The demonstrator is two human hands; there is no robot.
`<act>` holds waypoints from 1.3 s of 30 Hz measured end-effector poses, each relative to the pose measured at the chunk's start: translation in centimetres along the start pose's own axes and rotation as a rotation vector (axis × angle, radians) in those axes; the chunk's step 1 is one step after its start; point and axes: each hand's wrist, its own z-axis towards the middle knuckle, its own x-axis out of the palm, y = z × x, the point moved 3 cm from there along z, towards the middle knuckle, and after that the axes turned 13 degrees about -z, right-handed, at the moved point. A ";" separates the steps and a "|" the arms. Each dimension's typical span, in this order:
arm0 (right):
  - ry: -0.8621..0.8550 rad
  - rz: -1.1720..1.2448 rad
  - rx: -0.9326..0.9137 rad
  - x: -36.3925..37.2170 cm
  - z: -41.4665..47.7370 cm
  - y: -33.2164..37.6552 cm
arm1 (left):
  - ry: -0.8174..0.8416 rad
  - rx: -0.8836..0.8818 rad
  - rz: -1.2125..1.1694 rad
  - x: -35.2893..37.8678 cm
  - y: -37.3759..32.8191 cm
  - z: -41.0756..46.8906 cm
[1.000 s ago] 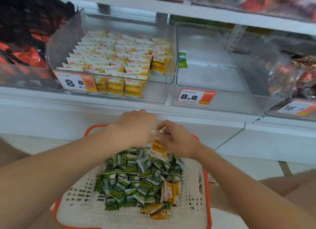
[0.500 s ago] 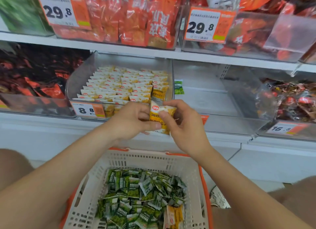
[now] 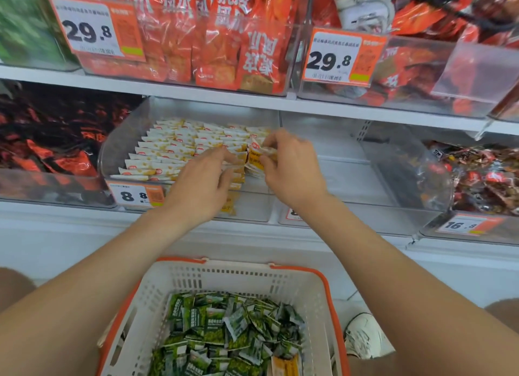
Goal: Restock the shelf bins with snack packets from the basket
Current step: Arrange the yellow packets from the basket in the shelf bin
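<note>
Both hands are raised to the middle shelf, at the clear bin (image 3: 118,153) whose front carries a price tag (image 3: 134,197) reading 8.8.

The right hand (image 3: 293,169) is grasping yellow packets (image 3: 256,162), pinched between the thumb and curled fingers. They are held at the right end of the bin, just above the stock already there. How many packets are in the pinch cannot be told.

The left hand (image 3: 200,184) is released, with fingers extended and slightly spread. Its fingertips rest on the stocked rows (image 3: 174,148), just beside the pinched packets, and it holds nothing. The stocked rows stand in neat files across the left and middle of the bin.

The basket (image 3: 280,280), white with an orange rim, sits below the shelf between the two forearms. It holds a loose heap of green packets (image 3: 224,328). A single yellow packet (image 3: 285,366) lies at the heap's lower right edge.

A second clear bin (image 3: 365,184) adjoins on the right. Dark and red bags (image 3: 47,139) fill the bin on the left. Red bags (image 3: 213,44) stand on the upper shelf behind tags reading 29.8. A white shoe (image 3: 362,333) shows on the floor to the right of the basket.
</note>
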 end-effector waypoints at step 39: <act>0.102 -0.794 -0.332 3.7 4.8 4.0 | 0.121 -0.104 0.297 2.8 4.0 0.4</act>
